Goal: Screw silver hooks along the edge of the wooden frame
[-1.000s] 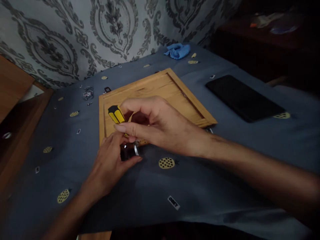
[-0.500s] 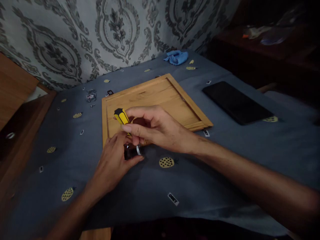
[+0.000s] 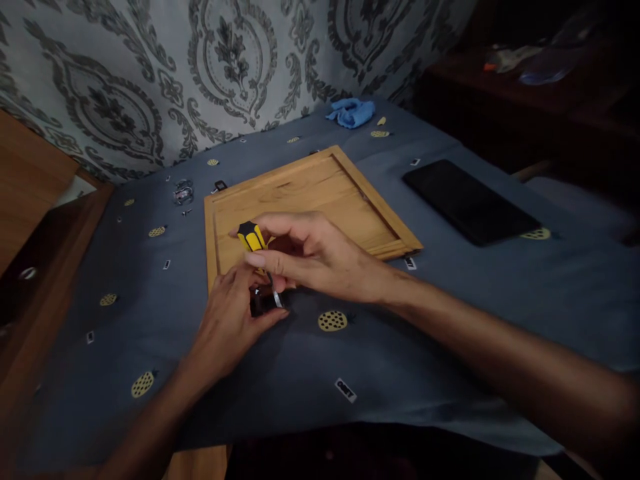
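A yellow and black screwdriver (image 3: 251, 237) is pinched between the thumb and fingers of my right hand (image 3: 320, 257), its handle end tilted up. The shaft runs down toward a small shiny metal piece (image 3: 277, 299) at the near edge of a wooden panel (image 3: 320, 183). My left hand (image 3: 233, 307) is closed around that metal piece, thumb in front and fingers behind it. Its exact kind is hard to make out, since the fingers and shadow cover much of it. The panel has a raised frame and lies on the blue cloth (image 3: 390, 347).
Right of the panel lies a black phone or tablet (image 3: 473, 200). A crumpled blue cloth (image 3: 351, 113) rests at the back. To the left are a small clear plastic bag (image 3: 183, 192) and some tiny screws (image 3: 187, 213). A wooden cabinet (image 3: 30, 180) borders the left side.
The screwdriver handle has turned and shifted slightly right within my right hand's fingers. My left hand stays in nearly the same place on the metal piece.
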Action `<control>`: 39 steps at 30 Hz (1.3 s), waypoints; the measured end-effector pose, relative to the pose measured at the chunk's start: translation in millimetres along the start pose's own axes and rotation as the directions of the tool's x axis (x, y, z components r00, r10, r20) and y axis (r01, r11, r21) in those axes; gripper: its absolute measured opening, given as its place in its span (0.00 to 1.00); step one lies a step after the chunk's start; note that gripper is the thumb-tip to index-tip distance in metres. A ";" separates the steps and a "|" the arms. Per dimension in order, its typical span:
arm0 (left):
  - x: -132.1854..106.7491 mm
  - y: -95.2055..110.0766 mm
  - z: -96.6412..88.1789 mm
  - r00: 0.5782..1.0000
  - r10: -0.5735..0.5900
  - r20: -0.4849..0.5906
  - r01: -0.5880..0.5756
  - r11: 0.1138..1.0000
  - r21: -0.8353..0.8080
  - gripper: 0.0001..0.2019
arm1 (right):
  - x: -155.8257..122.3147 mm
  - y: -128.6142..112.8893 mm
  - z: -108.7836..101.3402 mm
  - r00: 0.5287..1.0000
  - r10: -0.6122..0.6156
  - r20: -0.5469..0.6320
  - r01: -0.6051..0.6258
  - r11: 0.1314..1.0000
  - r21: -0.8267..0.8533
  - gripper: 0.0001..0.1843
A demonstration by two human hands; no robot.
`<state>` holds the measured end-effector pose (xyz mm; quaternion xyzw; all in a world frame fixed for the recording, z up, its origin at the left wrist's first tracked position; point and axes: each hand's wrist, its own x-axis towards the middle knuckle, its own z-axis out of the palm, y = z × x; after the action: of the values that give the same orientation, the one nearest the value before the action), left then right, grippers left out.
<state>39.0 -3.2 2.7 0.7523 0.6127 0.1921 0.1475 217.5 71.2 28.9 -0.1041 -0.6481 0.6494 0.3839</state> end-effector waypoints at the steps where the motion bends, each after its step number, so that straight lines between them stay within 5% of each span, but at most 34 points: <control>1: -0.3 -0.3 0.1 1.000 0.002 -0.003 -0.002 1.000 0.003 0.17 | 0.2 -0.2 0.1 1.000 0.000 0.022 0.000 1.000 -0.015 0.12; 4: -1.3 -1.7 0.3 0.999 0.044 -0.011 -0.044 0.999 0.009 0.16 | 0.9 -0.3 3.9 1.000 -0.026 0.016 0.027 0.999 -0.047 0.15; 11: -1.0 -2.5 1.7 1.000 -0.005 -0.006 0.005 0.999 -0.034 0.26 | -1.1 -2.0 11.4 0.936 -0.170 -0.308 0.148 0.985 -0.092 0.22; 28: -0.6 -4.7 1.3 1.000 0.004 -0.010 -0.005 0.998 -0.056 0.26 | -8.6 5.4 9.4 0.963 -0.078 -0.259 0.059 0.995 -0.082 0.21; 39: 0.2 -1.8 1.7 1.000 0.016 -0.027 -0.017 0.999 -0.034 0.24 | -8.1 10.5 9.6 0.964 -0.138 -0.226 0.120 0.989 -0.090 0.19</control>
<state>38.2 -2.6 0.4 0.7519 0.6051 0.2138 0.1507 213.2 60.2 17.6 -0.1512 -0.6284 0.5814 0.4942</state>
